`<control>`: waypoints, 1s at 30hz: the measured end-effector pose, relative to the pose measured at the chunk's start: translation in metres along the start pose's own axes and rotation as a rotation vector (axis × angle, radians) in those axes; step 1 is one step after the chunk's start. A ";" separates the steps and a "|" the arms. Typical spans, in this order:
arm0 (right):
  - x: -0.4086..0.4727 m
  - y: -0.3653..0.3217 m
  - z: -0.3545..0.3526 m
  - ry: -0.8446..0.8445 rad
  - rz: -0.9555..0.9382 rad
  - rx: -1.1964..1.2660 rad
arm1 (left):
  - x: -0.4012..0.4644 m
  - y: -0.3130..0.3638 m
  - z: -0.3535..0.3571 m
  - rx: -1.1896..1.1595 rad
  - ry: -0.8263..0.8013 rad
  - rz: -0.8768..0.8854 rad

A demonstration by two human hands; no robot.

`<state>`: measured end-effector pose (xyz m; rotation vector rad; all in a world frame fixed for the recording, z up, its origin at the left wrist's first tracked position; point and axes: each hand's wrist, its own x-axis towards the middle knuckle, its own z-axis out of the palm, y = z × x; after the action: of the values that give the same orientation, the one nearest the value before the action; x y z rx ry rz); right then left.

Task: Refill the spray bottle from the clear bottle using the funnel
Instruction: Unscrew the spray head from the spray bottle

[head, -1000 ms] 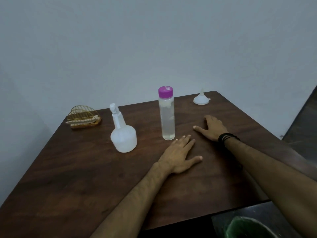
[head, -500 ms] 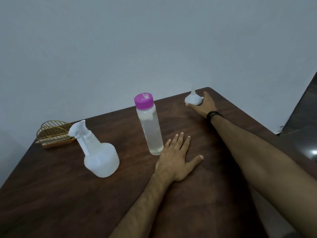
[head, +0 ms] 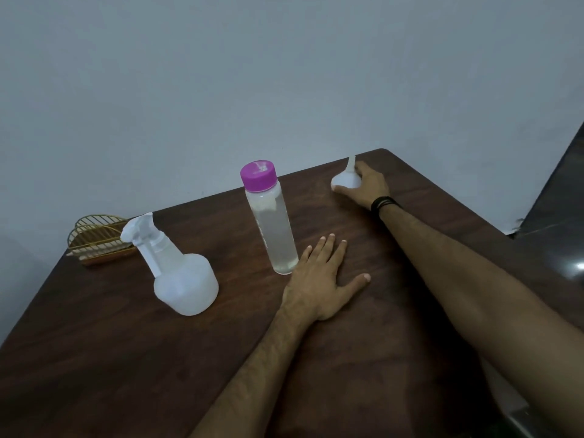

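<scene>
Dark wood grain is seen across the bench, which is set against a plain pale wall. In the head view, the clear bottle is taken as the landmark: it stands upright near the middle of the bench, capped in magenta and holding clear liquid. To its left, well apart, the white spray bottle is stood upright with its trigger head still fitted. Farther left and behind that, a gold wire holder is placed at the bench's edge. Just right of the clear bottle's base, the left hand is laid flat on the wood, palm down, fingers spread and holding nothing. To the right of and behind the clear bottle, near the far corner, the white funnel is seated wide end down, spout up, and is clasped by the fingers of the right hand. A black band is worn on that wrist.
</scene>
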<state>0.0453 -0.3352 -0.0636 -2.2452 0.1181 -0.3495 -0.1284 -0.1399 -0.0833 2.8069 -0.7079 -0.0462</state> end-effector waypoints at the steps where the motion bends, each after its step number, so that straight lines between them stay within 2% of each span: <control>1: -0.010 -0.001 -0.001 0.001 -0.013 0.017 | -0.001 0.001 -0.001 -0.007 0.006 -0.001; 7: -0.077 -0.011 -0.004 -0.024 -0.093 -0.010 | -0.014 0.005 -0.012 -0.043 0.068 0.035; 16: -0.142 -0.015 -0.007 -0.058 -0.142 -0.089 | -0.064 -0.010 -0.021 -0.239 0.105 0.038; 18: -0.154 -0.021 -0.007 0.008 -0.111 -0.018 | -0.078 -0.017 -0.025 -0.303 0.126 0.035; 20: -0.170 -0.030 -0.005 0.189 -0.127 0.044 | -0.094 -0.027 -0.029 -0.357 0.179 0.047; 22: -0.189 -0.042 -0.001 0.347 -0.215 0.081 | -0.110 -0.039 -0.035 -0.393 0.240 0.030; 23: -0.199 -0.049 0.002 0.368 -0.282 0.100 | -0.118 -0.045 -0.038 -0.409 0.261 0.012; 26: -0.222 -0.071 0.018 0.251 -0.435 0.123 | -0.141 -0.070 -0.051 -0.505 0.303 -0.070; 30: -0.246 -0.109 0.058 0.047 -0.459 0.200 | -0.173 -0.113 -0.069 -0.658 0.450 -0.254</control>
<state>-0.1766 -0.1726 -0.0669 -2.0494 -0.3971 -0.6293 -0.2227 0.0540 -0.0490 2.1394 -0.1746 0.2526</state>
